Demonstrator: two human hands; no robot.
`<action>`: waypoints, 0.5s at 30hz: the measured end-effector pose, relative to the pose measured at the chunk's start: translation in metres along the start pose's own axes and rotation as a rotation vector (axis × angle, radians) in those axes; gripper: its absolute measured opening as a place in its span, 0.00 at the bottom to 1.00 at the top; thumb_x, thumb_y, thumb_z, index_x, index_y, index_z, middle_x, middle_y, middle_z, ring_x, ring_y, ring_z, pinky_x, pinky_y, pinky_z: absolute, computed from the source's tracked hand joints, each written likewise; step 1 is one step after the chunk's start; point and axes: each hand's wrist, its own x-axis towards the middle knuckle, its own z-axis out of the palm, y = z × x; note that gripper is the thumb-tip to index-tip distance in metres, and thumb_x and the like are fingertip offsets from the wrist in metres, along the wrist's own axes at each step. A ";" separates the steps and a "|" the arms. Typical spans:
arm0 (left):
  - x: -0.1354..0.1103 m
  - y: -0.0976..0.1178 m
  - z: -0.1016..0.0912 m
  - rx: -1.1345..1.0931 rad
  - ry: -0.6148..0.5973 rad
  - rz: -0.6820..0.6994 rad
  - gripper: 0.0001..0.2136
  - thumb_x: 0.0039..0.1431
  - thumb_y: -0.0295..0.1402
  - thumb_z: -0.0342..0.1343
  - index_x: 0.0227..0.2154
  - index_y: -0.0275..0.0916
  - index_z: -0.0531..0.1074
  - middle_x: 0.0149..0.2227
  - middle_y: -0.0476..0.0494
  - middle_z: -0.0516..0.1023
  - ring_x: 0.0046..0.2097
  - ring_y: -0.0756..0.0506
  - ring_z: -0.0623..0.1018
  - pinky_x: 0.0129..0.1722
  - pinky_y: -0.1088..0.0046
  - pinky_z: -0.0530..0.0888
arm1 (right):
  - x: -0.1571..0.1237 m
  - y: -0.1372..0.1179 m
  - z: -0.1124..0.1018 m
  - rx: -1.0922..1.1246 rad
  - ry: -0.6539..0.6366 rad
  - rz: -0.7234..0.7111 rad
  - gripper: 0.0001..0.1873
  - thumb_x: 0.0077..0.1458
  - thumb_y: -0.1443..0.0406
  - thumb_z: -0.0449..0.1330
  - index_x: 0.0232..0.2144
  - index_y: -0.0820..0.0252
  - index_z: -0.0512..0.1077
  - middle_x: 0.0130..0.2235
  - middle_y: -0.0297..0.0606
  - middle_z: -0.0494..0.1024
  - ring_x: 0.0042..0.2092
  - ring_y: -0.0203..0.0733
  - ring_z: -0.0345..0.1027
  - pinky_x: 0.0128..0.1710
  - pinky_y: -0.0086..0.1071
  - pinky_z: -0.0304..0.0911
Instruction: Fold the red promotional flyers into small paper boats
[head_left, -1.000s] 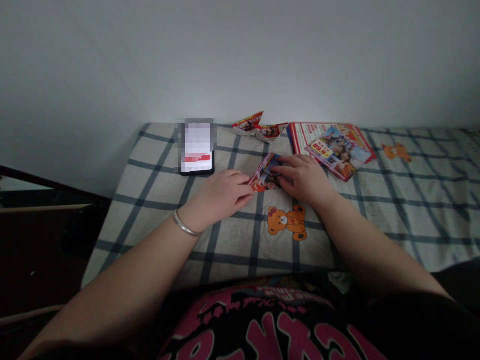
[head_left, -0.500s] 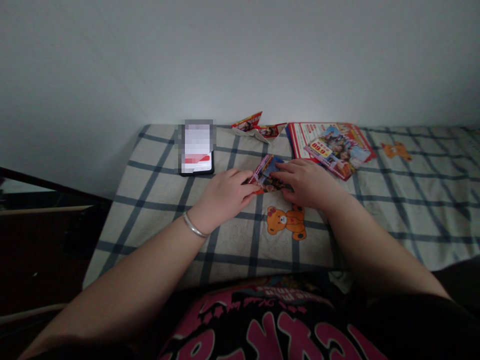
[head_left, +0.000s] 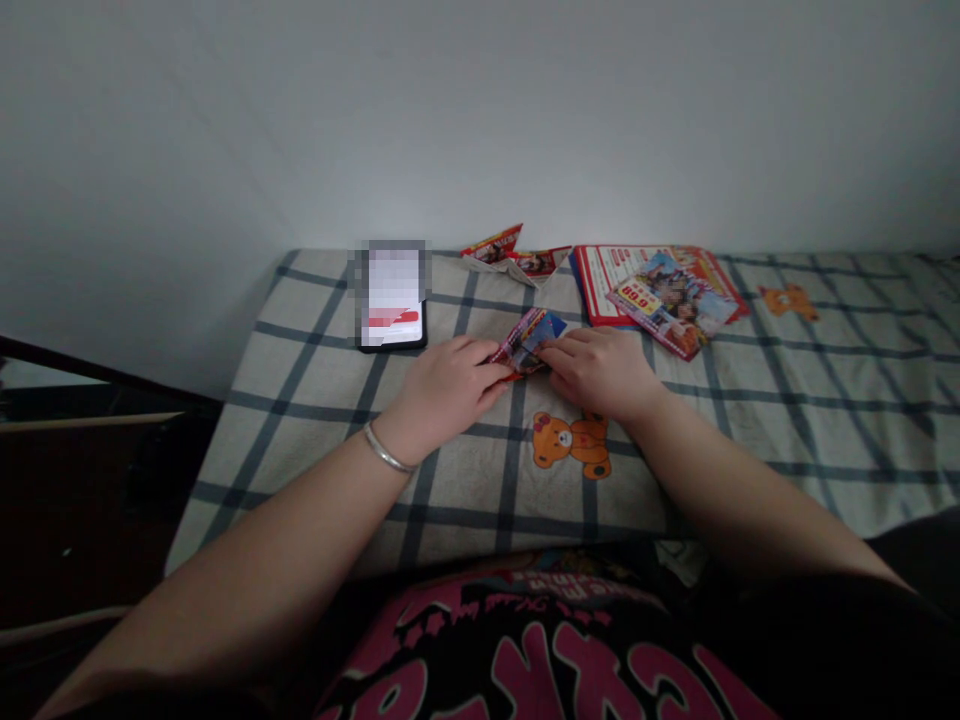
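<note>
A small folded piece of colourful printed paper (head_left: 527, 340) lies on the checked cloth (head_left: 315, 400) in the middle. My left hand (head_left: 442, 385), with a silver bracelet at the wrist, pinches its left edge with curled fingers. From the right, my right hand (head_left: 600, 370) presses and grips the other side of the paper. Both hands meet over it, just above an orange bear print (head_left: 570, 443).
A phone (head_left: 391, 295) with a lit screen lies at the back left. Behind the hands sits a folded paper shape (head_left: 510, 252), with a stack of red printed leaflets (head_left: 656, 285) at the back right. A white wall rises behind; the left drops off to dark furniture.
My right hand has slid left over the paper, folding it narrower. The left hand has held its place at the paper's left edge.
</note>
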 end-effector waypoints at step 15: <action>-0.001 0.004 -0.004 -0.026 0.039 -0.215 0.15 0.66 0.30 0.54 0.55 0.39 0.68 0.42 0.43 0.82 0.39 0.44 0.81 0.35 0.70 0.75 | -0.002 -0.003 0.012 0.117 0.373 0.075 0.10 0.67 0.63 0.54 0.43 0.56 0.76 0.40 0.37 0.83 0.39 0.39 0.75 0.35 0.32 0.64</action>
